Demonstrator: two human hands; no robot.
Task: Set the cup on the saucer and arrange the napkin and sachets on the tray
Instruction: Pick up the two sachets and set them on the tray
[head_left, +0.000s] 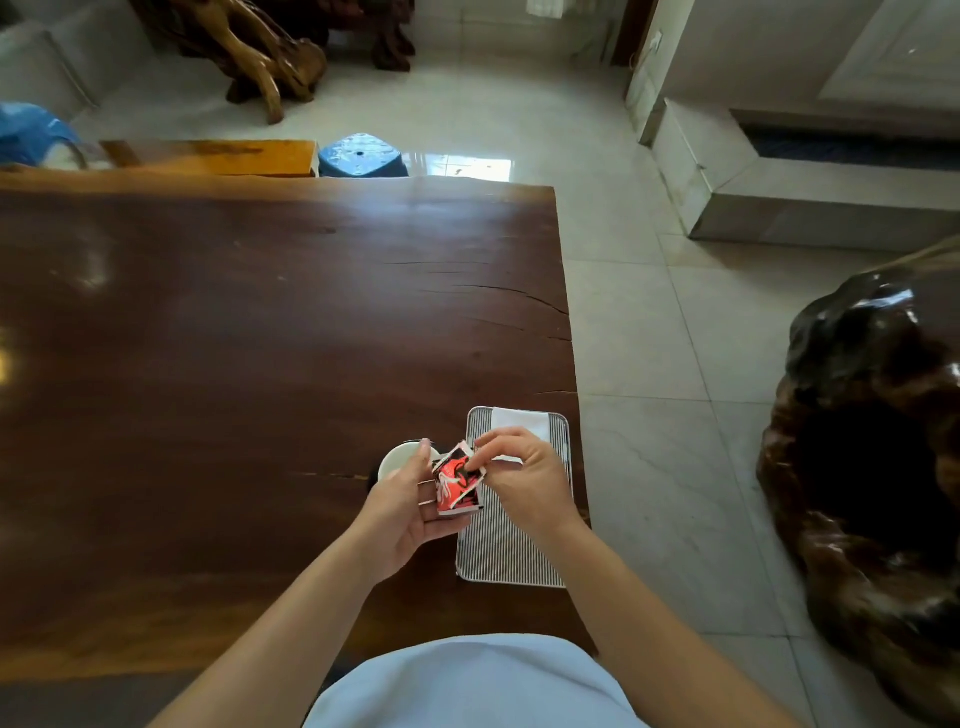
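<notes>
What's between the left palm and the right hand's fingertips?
In the head view, the red-and-black sachets: they rest in the left hand, and the right hand pinches the top one.

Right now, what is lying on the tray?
A white napkin lies at the far end of the tray. The right hand covers the napkin's near edge and the tray beneath it.

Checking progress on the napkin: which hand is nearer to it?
Right. The right hand overlaps the napkin on the tray; the left hand is beside the tray.
</notes>
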